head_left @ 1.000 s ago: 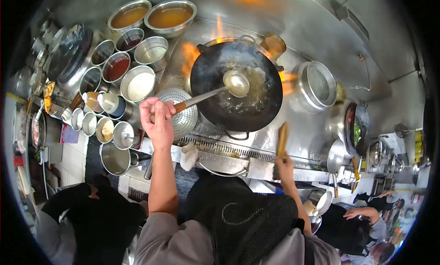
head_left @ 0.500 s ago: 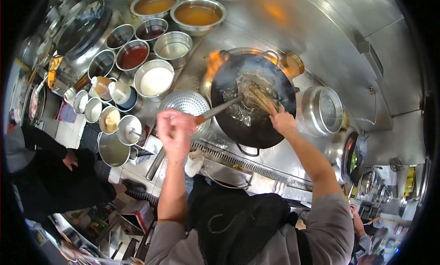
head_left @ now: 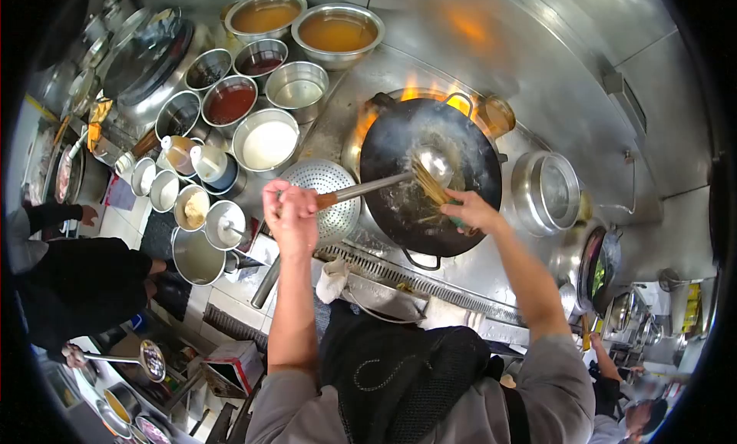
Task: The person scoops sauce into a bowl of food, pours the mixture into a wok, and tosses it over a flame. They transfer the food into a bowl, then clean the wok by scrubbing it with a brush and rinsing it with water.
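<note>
Both hands at a flaming wok (head_left: 395, 144)
Left hand (head_left: 290, 213) fisted round the ladle (head_left: 361, 189), right hand (head_left: 470, 211) gripping the brush (head_left: 428, 184); flames (head_left: 414, 87) at the rim could easily singe bristles or knuckles.

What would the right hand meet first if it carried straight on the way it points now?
Probably the bowl of the ladle. The right hand points up and left into the wok, its brush leading; depth is unclear, so the wok's inside could come first.
</note>
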{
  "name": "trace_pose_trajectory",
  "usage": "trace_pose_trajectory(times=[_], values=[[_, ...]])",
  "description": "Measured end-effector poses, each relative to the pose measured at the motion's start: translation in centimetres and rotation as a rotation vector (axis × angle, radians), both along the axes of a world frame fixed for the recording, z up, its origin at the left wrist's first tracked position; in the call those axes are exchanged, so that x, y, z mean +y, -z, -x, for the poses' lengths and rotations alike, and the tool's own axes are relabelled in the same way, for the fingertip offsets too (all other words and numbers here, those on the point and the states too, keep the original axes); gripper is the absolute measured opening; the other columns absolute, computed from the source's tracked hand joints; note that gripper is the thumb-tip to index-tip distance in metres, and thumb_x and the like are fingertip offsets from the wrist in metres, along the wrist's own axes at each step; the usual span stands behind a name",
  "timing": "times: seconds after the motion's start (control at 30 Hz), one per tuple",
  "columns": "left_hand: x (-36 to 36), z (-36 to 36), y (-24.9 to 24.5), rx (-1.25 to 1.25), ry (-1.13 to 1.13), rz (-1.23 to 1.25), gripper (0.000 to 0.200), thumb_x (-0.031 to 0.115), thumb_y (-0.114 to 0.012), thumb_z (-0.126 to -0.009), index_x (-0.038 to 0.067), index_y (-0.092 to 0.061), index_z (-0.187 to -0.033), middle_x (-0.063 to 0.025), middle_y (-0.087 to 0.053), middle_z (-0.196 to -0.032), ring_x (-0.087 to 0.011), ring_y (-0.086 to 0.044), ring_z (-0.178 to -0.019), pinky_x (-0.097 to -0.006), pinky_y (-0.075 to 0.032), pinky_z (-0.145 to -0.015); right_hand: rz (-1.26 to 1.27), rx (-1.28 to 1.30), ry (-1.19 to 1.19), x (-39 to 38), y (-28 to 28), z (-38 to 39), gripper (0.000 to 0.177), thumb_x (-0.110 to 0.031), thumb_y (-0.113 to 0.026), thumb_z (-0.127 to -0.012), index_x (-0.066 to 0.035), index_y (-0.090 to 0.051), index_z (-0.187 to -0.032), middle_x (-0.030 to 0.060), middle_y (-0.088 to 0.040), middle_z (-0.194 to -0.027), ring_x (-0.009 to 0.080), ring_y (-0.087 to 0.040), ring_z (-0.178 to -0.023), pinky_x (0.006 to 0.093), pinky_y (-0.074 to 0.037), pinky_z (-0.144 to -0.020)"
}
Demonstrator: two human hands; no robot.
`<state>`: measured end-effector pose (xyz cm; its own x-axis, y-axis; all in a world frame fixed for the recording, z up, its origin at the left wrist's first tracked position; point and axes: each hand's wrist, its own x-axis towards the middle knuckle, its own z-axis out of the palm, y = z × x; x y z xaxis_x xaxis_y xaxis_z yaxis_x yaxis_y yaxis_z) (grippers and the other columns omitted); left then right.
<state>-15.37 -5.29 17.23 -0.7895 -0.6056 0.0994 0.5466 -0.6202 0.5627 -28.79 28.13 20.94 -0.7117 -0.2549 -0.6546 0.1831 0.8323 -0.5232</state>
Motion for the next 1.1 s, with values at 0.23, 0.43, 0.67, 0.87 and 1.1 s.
trace_pose_trajectory(times=[0.23,0.43,0.67,0.87,1.1], values=[[-0.4,-1.6,2.1,-0.192,-0.139,-0.183,0.01,0.005,-0.056,-0.095,0.011,-0.049,-0.096,-0.0006,-0.043,-0.066,-0.0161,-0.047,-0.063,-0.0411,-0.049,-0.084,-0.281,0.813,-0.127,3.8,2.5,4.4,0.061,-0.035,-0.071,-0.082,-0.022,-0.051,-0.137,0.0237,-0.062,-0.115,0.0404,-0.061,-0.105,0.0444,-0.05,-0.088],[-0.3,-1.5,1.6,-0.238,-0.23,-0.21,0.012,0.003,-0.057,-0.093,0.01,-0.048,-0.093,-0.0018,-0.047,-0.07,-0.0175,-0.051,-0.067,-0.041,-0.05,-0.083,-0.158,0.809,-0.27,4.9,2.7,2.6,0.063,-0.039,-0.07,-0.082,-0.029,-0.046,-0.14,0.0232,-0.062,-0.113,0.041,-0.062,-0.103,0.0487,-0.05,-0.089],[0.8,-1.0,1.3,-0.291,-0.303,-0.263,0.01,0.004,-0.057,-0.093,0.009,-0.048,-0.093,-0.0033,-0.05,-0.073,-0.0193,-0.053,-0.069,-0.0408,-0.05,-0.082,-0.455,0.867,-0.024,1.7,1.4,3.6,0.061,-0.044,-0.064,-0.086,-0.026,-0.044,-0.141,0.0233,-0.059,-0.115,0.043,-0.062,-0.101,0.0501,-0.052,-0.085],[0.7,-1.0,-0.1,-0.23,-0.203,-0.177,0.013,0.005,-0.06,-0.093,0.01,-0.048,-0.094,-0.0022,-0.05,-0.075,-0.0169,-0.051,-0.068,-0.0407,-0.05,-0.084,-0.376,0.612,-0.515,3.1,3.3,1.9,0.065,-0.045,-0.061,-0.088,-0.033,-0.035,-0.146,0.0243,-0.059,-0.114,0.0441,-0.061,-0.103,0.0517,-0.05,-0.087],[2.4,-1.1,-2.2,-0.228,-0.234,-0.129,0.017,0.006,-0.061,-0.093,0.011,-0.046,-0.098,-0.0014,-0.049,-0.075,-0.0155,-0.047,-0.066,-0.0404,-0.049,-0.083,-0.344,0.941,0.067,2.0,3.8,2.0,0.06,-0.043,-0.058,-0.091,-0.026,-0.037,-0.145,0.0252,-0.06,-0.111,0.0464,-0.063,-0.095,0.0539,-0.051,-0.082]])
